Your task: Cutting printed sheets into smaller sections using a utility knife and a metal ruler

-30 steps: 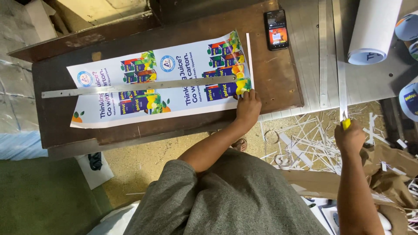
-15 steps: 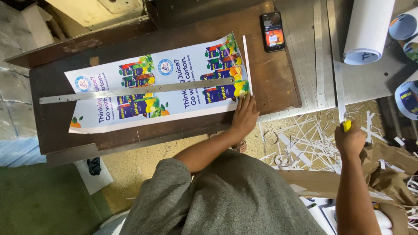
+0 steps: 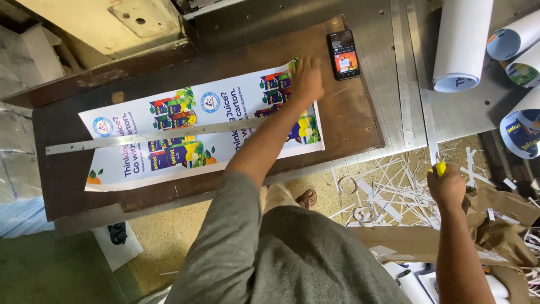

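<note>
A long printed poster point(image 3: 169, 141) with juice-carton pictures lies flat on a dark wooden board point(image 3: 67, 191). A long metal ruler point(image 3: 112, 141) rests lengthwise across it. My left hand point(image 3: 306, 79) reaches over the poster and lies on its far right corner, fingers spread flat, slightly blurred. My right hand point(image 3: 447, 186) hangs off the board's right side, above paper scraps, shut on a small yellow cutter point(image 3: 440, 168).
A phone point(image 3: 344, 54) with a lit screen lies on the board's far right corner. Rolled posters point(image 3: 461, 45) lie on the metal table point(image 3: 382, 84) at the right. White paper strips point(image 3: 394, 191) and brown paper litter the floor.
My left hand has moved from the poster's near right edge up to its far right corner. My right hand stays low at the right with the cutter.
</note>
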